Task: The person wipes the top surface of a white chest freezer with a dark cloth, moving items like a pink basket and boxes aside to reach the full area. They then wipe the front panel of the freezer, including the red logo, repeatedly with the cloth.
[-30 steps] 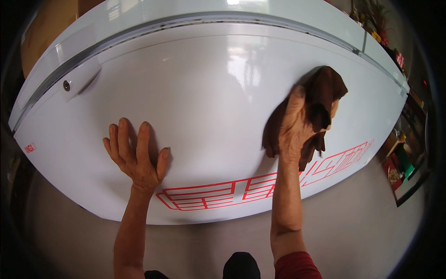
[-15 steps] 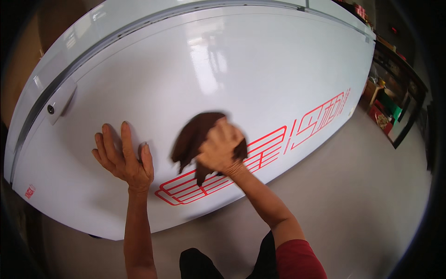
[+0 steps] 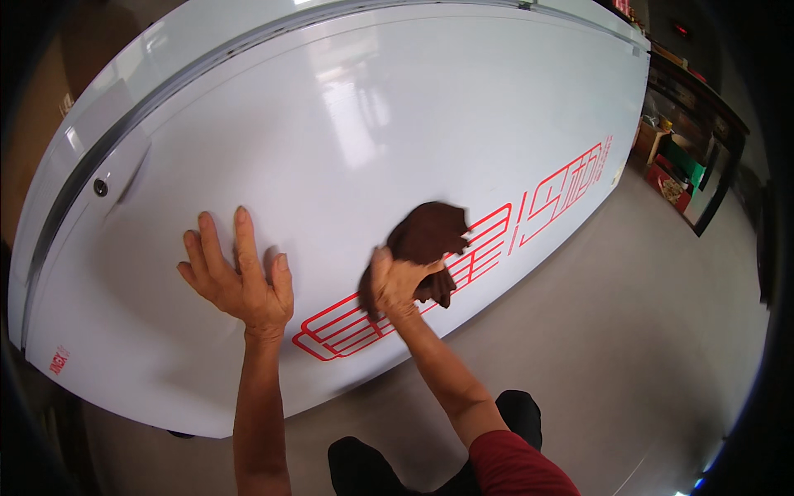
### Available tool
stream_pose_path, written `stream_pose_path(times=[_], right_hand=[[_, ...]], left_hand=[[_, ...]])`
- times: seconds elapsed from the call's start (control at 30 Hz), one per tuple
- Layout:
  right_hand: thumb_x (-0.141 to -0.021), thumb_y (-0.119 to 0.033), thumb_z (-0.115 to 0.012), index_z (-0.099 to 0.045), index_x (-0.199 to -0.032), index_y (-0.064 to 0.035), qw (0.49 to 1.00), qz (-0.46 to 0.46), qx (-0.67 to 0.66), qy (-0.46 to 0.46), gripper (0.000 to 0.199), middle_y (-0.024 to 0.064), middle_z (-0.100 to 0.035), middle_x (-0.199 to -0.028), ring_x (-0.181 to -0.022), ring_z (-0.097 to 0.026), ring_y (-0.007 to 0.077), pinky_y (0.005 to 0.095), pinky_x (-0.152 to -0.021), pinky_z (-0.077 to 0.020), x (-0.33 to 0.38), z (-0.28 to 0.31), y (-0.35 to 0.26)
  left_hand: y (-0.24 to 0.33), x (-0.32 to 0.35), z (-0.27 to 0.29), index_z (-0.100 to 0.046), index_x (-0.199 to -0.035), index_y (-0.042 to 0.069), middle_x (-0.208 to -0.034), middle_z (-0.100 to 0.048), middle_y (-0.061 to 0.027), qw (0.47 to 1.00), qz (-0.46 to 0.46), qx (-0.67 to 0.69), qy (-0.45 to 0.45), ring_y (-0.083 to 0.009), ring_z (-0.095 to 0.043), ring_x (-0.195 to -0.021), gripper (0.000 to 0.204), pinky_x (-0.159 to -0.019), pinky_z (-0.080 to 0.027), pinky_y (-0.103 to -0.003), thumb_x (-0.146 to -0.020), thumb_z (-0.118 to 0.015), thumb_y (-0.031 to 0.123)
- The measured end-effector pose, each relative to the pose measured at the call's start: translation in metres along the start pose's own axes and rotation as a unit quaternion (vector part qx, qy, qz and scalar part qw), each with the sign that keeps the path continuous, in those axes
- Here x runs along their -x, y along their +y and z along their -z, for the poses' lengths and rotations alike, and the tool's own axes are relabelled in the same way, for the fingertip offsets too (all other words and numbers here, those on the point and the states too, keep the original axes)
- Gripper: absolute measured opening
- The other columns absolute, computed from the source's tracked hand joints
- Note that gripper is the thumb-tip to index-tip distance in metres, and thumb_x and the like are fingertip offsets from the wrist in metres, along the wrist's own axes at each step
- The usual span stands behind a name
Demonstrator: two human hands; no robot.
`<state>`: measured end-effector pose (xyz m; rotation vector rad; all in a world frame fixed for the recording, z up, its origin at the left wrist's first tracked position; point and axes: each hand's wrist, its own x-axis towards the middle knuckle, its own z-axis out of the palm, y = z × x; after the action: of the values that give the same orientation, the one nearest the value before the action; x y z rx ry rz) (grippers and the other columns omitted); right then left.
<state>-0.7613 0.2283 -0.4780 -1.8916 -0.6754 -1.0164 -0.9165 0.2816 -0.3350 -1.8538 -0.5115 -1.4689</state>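
The front of a white chest freezer (image 3: pixel 273 149) fills most of the view, with large red line lettering (image 3: pixel 488 248) along its lower part. My left hand (image 3: pixel 240 277) rests against the white panel, fingers spread, holding nothing. Right of it, my right hand (image 3: pixel 399 285) grips a dark brown cloth (image 3: pixel 426 231) and presses it on the panel over the red lettering. Folds of the cloth bulge out above and to the right of the hand. Its fingers are partly covered by the cloth.
A round lock (image 3: pixel 101 188) sits in a raised piece near the freezer's upper left edge. Grey floor (image 3: pixel 579 331) runs along the front. At the far right stands a dark-framed cabinet (image 3: pixel 711 182), with a red and green box (image 3: pixel 674 178) by it.
The cloth in my right hand has turned over the panel, its bulk now above and right of the hand. My left hand stays flat on the panel. The whole view has shifted slightly.
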Motion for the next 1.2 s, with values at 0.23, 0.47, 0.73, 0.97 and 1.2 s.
stream_pose_path(times=[0.23,0.47,0.73,0.97,1.2], right_hand=[[-0.069,-0.037,-0.060,-0.066,-0.084,-0.0195,0.953,0.277,-0.122,-0.010,0.023,0.0017,-0.056,-0.101,-0.108,-0.049,0.0253,0.0483,-0.084,-0.0331,-0.005,0.034,-0.029],[-0.069,-0.028,-0.064,-0.062,-0.113,-0.0055,0.988,0.094,-0.119,0.022,0.049,0.0158,-0.051,-0.128,-0.134,-0.026,0.0389,0.0501,-0.098,-0.0211,-0.105,0.034,0.013],[-0.069,-0.031,-0.066,-0.062,-0.110,-0.0016,0.952,0.163,-0.257,-0.003,0.050,0.0213,-0.046,-0.132,-0.130,-0.033,0.0347,0.0485,-0.100,-0.0213,-0.095,0.041,-0.020],[-0.068,-0.025,-0.057,-0.057,-0.119,-0.0025,0.961,0.230,-0.149,0.034,0.056,0.0224,-0.041,-0.138,-0.136,-0.024,0.0389,0.0505,-0.099,-0.0211,-0.183,0.059,0.005],[-0.065,-0.013,-0.057,-0.066,-0.097,0.0020,0.985,0.120,-0.100,0.069,0.037,0.0350,-0.022,-0.145,-0.137,-0.019,0.0353,0.0461,-0.099,-0.0183,-0.249,0.041,0.089]], left_hand=[[0.002,0.001,-0.002,-0.052,-0.133,0.009,-0.143,-0.037,-0.0195,1.000,0.006,0.022,0.001,-0.0392,-0.029,-0.132,0.051,-0.107,-0.016,-0.054,-0.096,-0.036,0.040],[0.001,0.000,-0.001,-0.053,-0.132,0.009,-0.143,-0.037,-0.0196,1.000,0.008,-0.001,0.006,-0.0408,-0.031,-0.131,0.047,-0.106,-0.017,-0.055,-0.095,-0.042,0.036],[0.002,0.003,-0.004,-0.049,-0.135,0.009,-0.144,-0.036,-0.0200,1.000,0.013,-0.011,-0.015,-0.0417,-0.031,-0.132,0.048,-0.108,-0.015,-0.056,-0.094,-0.046,0.034],[0.007,0.001,-0.006,-0.049,-0.136,0.009,-0.145,-0.035,-0.0187,1.000,0.007,-0.022,0.005,-0.0378,-0.026,-0.136,0.047,-0.109,-0.015,-0.055,-0.095,-0.046,0.032],[0.008,0.000,-0.006,-0.046,-0.137,0.008,-0.146,-0.033,-0.0199,0.999,0.000,-0.036,0.005,-0.0383,-0.025,-0.136,0.049,-0.109,-0.016,-0.057,-0.093,-0.047,0.031]])
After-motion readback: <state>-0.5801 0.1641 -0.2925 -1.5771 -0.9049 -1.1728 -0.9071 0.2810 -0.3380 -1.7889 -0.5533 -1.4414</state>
